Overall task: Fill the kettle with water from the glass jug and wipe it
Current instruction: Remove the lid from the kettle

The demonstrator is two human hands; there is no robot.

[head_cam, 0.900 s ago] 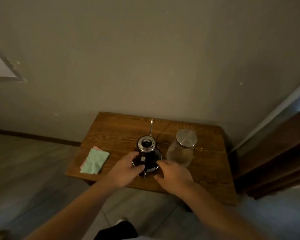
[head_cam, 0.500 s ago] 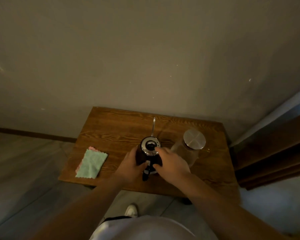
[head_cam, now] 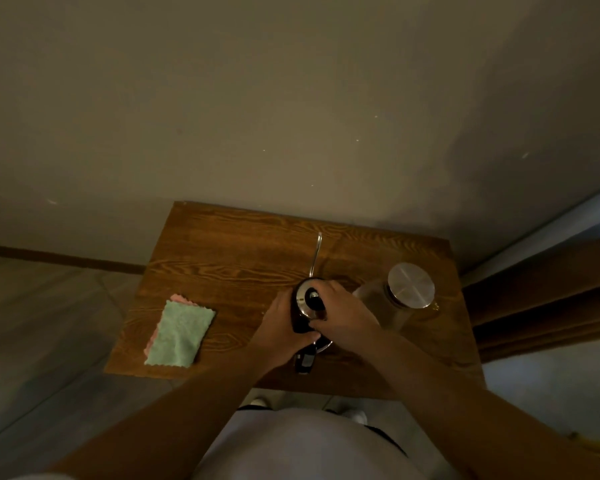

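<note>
Wooden table (head_cam: 222, 258): left hand (head_cam: 279, 327) clasps the gooseneck kettle (head_cam: 303, 301), right hand (head_cam: 343, 311) grips its lid; glass jug (head_cam: 392, 299) at three o'clock, cloth (head_cam: 179, 334) at nine.

We see a dim, warm-tinted frame, underexposed overall. Brightest spot is the glare on the jug lid (head_cam: 411, 285); a cooler, paler strip shows at the right edge. A soft dark shadow sits on the wall (head_cam: 291, 98) upper right. Wide-angle bending curves the edges; forearms at the bottom look soft and grainy.
</note>
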